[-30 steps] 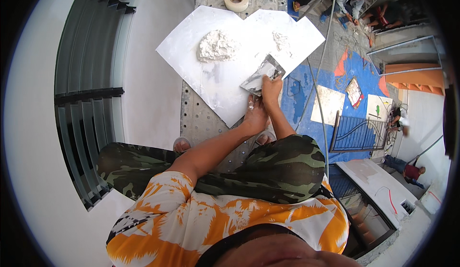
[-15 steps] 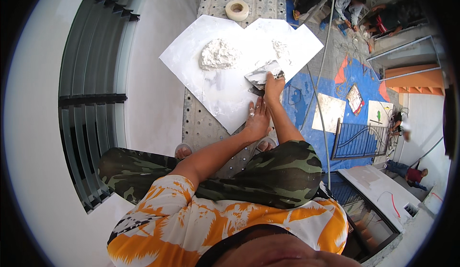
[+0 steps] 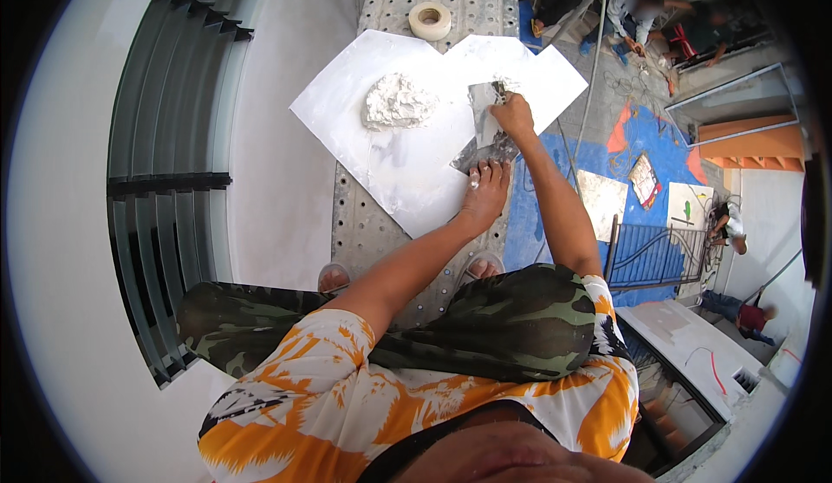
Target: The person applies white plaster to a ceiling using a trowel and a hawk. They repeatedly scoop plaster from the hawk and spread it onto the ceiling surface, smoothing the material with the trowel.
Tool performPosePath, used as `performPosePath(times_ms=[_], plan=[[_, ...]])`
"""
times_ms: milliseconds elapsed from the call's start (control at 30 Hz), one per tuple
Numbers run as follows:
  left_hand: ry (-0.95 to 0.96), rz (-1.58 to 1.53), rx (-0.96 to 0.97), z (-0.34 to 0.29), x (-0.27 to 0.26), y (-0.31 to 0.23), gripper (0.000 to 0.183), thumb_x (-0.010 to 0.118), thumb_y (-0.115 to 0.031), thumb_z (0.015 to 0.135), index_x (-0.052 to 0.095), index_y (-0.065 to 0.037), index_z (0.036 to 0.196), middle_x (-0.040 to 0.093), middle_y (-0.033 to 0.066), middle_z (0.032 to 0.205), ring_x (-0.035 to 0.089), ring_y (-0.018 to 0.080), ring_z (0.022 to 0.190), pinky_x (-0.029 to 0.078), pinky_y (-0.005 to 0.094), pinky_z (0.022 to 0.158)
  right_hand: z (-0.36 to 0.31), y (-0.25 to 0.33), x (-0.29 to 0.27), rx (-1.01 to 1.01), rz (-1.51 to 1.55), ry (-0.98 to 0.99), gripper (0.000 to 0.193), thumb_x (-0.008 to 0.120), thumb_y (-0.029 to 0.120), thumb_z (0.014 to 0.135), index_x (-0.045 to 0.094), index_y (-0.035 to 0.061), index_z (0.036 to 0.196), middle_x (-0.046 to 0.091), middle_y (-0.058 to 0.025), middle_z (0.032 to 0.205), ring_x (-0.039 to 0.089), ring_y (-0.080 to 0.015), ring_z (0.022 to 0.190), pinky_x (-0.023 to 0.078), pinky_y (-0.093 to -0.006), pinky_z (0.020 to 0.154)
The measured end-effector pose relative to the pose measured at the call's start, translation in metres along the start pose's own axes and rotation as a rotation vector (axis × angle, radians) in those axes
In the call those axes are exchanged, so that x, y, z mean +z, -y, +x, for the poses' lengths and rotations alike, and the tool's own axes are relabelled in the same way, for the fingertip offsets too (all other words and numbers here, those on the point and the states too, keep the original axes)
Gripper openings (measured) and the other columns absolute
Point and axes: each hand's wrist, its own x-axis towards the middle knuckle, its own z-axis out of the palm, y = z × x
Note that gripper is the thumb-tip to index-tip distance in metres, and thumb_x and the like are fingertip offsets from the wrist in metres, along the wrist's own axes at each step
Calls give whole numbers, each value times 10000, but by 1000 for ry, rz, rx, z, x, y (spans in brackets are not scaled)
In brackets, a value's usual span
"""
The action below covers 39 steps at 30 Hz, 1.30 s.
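Observation:
My right hand [image 3: 514, 115] is closed round the handle of a putty knife [image 3: 482, 101], whose metal blade lies on the white sheet [image 3: 390, 153]. Just nearer to me, my left hand [image 3: 487, 192] grips a second flat metal blade [image 3: 478, 154], smeared with white paste, its fingertips on the blade's near edge. A mound of white plaster [image 3: 397, 101] sits on the sheet to the left of both hands. A second white sheet [image 3: 546, 75] overlaps the first at the right, under the right hand.
The sheets lie on a perforated metal plank [image 3: 381, 240], with a roll of pale tape [image 3: 430, 21] at its far end. My sandalled feet [image 3: 334, 277] rest on the plank. A louvred grille [image 3: 165, 197] runs along the left. Far below at the right, people [image 3: 641, 15] sit on the ground.
My right hand has carried the putty knife away from me across the sheet. The left hand followed a little, keeping the second blade just behind it.

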Motion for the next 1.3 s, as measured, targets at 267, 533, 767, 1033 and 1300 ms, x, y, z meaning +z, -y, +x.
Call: performPosePath(times_ms=[267,533,767,1033,1300], plan=[[-34,-57,1,4,-1,19,537,550,-126,968,500,74,1464,599,301,1361,613,389,1191,502,483,1029,19,-38,-57,-15,273,47,357,770,230,790,746,-50,1009,759,-225,879,755,-348,818,580,-439,765],[-72,-71,70,-12,-19,31,440,615,-119,907,605,44,1316,669,213,1130,676,330,1040,576,472,909,-33,-67,-80,245,1032,-117,231,733,70,888,722,-73,1069,761,-138,927,721,-207,756,558,-349,698],[239,-146,13,-7,-32,39,660,686,-247,928,465,47,1476,583,301,1356,617,398,1183,509,524,1031,-66,-90,-66,314,1376,-217,263,699,1,921,676,-87,1168,744,-172,1065,733,-230,912,573,-364,806],[143,-139,-137,6,-33,29,877,720,-460,935,358,51,1549,502,289,1430,508,419,1316,390,601,1123,-86,-123,-24,309,1208,-313,277,719,47,928,680,-30,1191,742,-87,1088,689,-171,925,533,-318,851],[-34,-121,-159,23,-61,46,320,673,-310,979,664,-12,1094,682,139,1005,677,331,894,558,501,805,-99,-108,-29,316,1594,-127,298,684,46,963,618,-40,1241,731,-120,1107,738,-227,971,632,-383,805]])
